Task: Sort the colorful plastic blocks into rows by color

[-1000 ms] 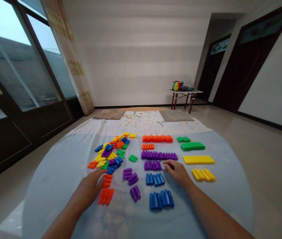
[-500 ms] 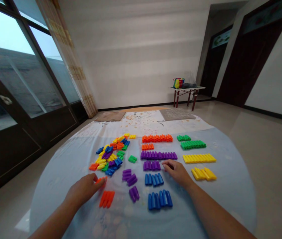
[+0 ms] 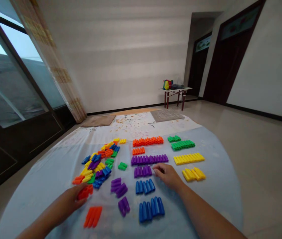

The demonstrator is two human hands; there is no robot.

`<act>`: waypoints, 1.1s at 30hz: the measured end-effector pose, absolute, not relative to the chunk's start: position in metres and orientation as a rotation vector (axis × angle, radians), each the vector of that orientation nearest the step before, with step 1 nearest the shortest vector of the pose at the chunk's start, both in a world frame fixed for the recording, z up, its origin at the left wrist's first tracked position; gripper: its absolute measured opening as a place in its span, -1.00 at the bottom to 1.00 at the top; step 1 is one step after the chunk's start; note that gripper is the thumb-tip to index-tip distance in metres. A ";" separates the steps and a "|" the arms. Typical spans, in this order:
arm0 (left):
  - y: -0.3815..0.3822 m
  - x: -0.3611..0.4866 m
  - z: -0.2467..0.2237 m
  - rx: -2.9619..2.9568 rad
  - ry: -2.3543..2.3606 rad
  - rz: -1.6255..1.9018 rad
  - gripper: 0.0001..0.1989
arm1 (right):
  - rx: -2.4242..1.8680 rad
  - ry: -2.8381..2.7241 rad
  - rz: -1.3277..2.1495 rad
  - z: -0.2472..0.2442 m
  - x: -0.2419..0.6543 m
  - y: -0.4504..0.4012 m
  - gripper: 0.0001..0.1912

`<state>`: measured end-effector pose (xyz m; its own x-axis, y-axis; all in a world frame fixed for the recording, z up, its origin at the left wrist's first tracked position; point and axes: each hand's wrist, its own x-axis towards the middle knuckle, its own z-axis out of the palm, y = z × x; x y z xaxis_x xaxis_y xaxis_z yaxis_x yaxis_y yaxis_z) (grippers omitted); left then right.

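Since it's just the head view to go on, I'll start with the left hand (image 3: 70, 198). It's got an orange piece (image 3: 88, 190) gripped between thumb and fingers, right by the near edge of the mixed pile (image 3: 98, 165). Thumb on the near side, fingers over the far side, which I'd guess keeps the ribbed thing from rolling. Another orange cluster (image 3: 93, 217) lies flat just nearer the person, apart from the pile.

Right hand (image 3: 167, 176) is hanging out at the right end of the short purple row (image 3: 142, 171), thumb and fingertip close together. Can't tell if anything's pinched in there or if it's actually touching the row; maybe it's just parked.

Past the short row is a long purple row (image 3: 149, 159), with blue rows (image 3: 145, 186) on the near side and yellow rows (image 3: 189, 158) off to the right. One colour per row, tubes side by side, probably so they're easy to tell apart. Loose purple pieces (image 3: 124, 205) lie between pile and rows.
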<state>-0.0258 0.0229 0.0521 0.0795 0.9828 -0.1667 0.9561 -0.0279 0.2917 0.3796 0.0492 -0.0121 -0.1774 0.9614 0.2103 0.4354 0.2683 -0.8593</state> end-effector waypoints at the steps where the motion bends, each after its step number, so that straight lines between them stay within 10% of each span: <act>1: 0.028 -0.018 0.058 2.047 1.936 0.142 -0.45 | -1.281 -1.746 0.848 -0.012 0.379 0.049 -0.71; 17: 0.160 0.228 0.073 2.381 1.594 0.440 -0.52 | -1.334 -1.649 0.890 -0.010 0.372 0.053 -0.76; 33: 0.183 0.229 0.035 2.373 1.731 0.226 -0.56 | -1.375 -1.628 0.926 -0.004 0.371 0.048 -0.78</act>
<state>0.2292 0.1827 0.0353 0.3044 0.9525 0.0082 0.9226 -0.2969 0.2463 0.3708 0.0484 -0.0035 -0.0941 0.9890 0.1144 0.4072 0.1431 -0.9021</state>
